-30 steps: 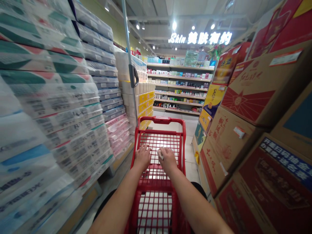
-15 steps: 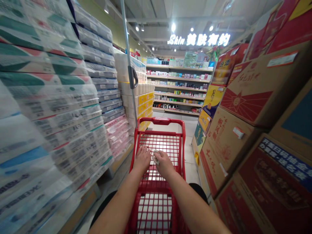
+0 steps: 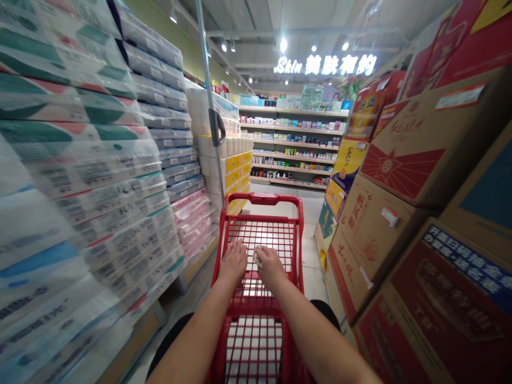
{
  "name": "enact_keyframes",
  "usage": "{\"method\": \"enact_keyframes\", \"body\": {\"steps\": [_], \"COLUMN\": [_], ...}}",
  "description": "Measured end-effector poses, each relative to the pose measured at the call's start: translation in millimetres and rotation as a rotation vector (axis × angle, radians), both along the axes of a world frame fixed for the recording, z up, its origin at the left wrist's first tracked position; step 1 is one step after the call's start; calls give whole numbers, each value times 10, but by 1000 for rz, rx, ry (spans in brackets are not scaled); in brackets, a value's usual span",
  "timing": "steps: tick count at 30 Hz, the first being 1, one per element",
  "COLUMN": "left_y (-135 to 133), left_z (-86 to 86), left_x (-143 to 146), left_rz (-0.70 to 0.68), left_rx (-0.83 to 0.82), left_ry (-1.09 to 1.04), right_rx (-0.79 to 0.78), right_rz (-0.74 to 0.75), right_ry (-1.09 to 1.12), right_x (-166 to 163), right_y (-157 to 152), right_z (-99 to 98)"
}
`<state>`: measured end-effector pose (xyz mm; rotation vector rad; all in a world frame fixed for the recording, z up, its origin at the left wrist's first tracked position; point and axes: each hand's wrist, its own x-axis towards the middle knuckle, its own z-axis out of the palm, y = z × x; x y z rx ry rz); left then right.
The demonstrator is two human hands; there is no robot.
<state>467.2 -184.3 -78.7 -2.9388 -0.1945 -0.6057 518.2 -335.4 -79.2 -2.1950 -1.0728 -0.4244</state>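
In front of my body is a red shopping cart [image 3: 301, 246] with a grid of plastic mesh. My left hand [image 3: 233, 261] is over the left half of the mesh, palm down with its fingers stretched forward, holding nothing that I can see. Beside it, my right hand [image 3: 272, 268] has its fingers curled round a small, pale, crumpled-looking thing [image 3: 257, 257]. That pale thing is too small and blurred to name, and the fingers hide part of it. Whether either hand touches the mesh I cannot tell.
Tall stacks of wrapped tissue packs [image 3: 116, 176] line the left side on low platforms. Stacked cartons [image 3: 400, 160] crowd the right. A metal pole [image 3: 205, 58] with a dark handle rises at the cart's left. Shelves of small goods [image 3: 292, 141] stand ahead, beyond a tiled floor.
Almost nothing differs. My right hand has shifted very slightly to the right with the pale thing still in it. The cart and my left hand look the same.
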Motion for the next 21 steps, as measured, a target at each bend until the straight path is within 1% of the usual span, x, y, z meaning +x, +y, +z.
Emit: {"method": "enact_keyframes", "body": {"steps": [2,3,6,7,8,12,13,17,18,19,21], "left_y": [2,3,4,4,4,3,1,-13,-16,-17,-16], "left_z": [-9,-14,-26,-28,-30,-23,-17,18,26,31,35], "left_x": [6,10,20,22,25,26,24,11,8,6,4], "left_rz": [-8,-9,-4,0,5,15,14,14,17,20,24], "left_rx": [-26,-37,-40,-31,-21,-7,-9,-19,-16,-11,-2], "left_ry": [-10,-19,-44,-45,-42,-14,-11,1,8,13,21], "right_rx": [-29,-24,26,30,21,-63,-64,-18,-24,-40,-89], "right_rz": [70,62,-92,-122,-114,88,91,-91,-98,-69,51], "right_ry": [-15,-10,24,27,21,-23,-22,14,11,1,-25], "right_x": [6,13,37,38,33,-13,-20,-15,-15,-18,-28], "right_y": [1,-1,-10,-11,-10,8,9,-9,-12,-13,-6], "right_z": [-1,2,24,28,29,5,0,10,13,14,10]}}
